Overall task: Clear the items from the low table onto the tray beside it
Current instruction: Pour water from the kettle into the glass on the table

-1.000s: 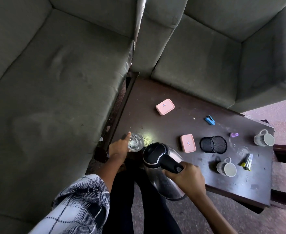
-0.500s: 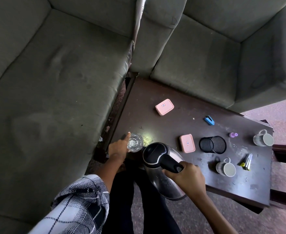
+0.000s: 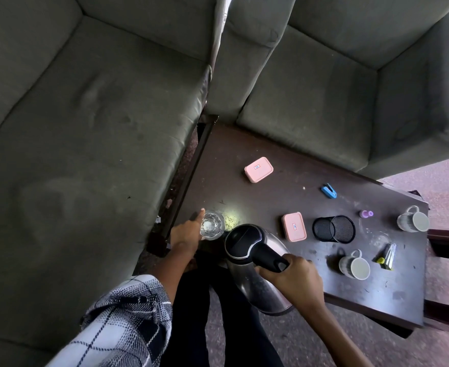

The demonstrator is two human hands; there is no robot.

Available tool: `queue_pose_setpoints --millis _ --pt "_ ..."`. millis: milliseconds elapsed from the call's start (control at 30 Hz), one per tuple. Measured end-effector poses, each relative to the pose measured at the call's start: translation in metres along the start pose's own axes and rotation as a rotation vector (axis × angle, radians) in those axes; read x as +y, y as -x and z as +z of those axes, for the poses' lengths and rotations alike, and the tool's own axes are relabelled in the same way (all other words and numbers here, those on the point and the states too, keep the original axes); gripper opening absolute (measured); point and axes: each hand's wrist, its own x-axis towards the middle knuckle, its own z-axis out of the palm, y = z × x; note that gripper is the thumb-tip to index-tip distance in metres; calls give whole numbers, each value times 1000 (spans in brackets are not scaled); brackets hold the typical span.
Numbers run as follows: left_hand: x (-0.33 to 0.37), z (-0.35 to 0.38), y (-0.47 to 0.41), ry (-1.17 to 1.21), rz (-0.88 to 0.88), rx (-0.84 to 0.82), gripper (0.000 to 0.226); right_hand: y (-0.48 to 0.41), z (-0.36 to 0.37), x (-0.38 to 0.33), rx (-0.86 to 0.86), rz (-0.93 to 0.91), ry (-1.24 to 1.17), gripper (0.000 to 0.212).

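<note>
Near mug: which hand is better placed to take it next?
Probably right: the right hand, gripping the kettle handle, is close to the near mug; the left hand is at the glass, beyond the kettle.

One wide-angle camera, worn on the person's head, looks forward and steeply down onto the low table from close range. The left hand and right hand enter from the bottom edge. A grey sofa and a second sofa fill the upper frame, bowed by the lens. Dark woodwork at the right edge is cropped, possibly more furniture.
</note>
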Motion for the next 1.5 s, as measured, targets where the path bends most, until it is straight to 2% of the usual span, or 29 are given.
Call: queue_pose_setpoints --millis 867,1500 --pt "0 4 3 86 -17 -25 73 -3 2 -3 1 -15 -7 50" --pt "0 5 1 61 -20 -40 74 -2 2 -3 16 -29 -4 51"
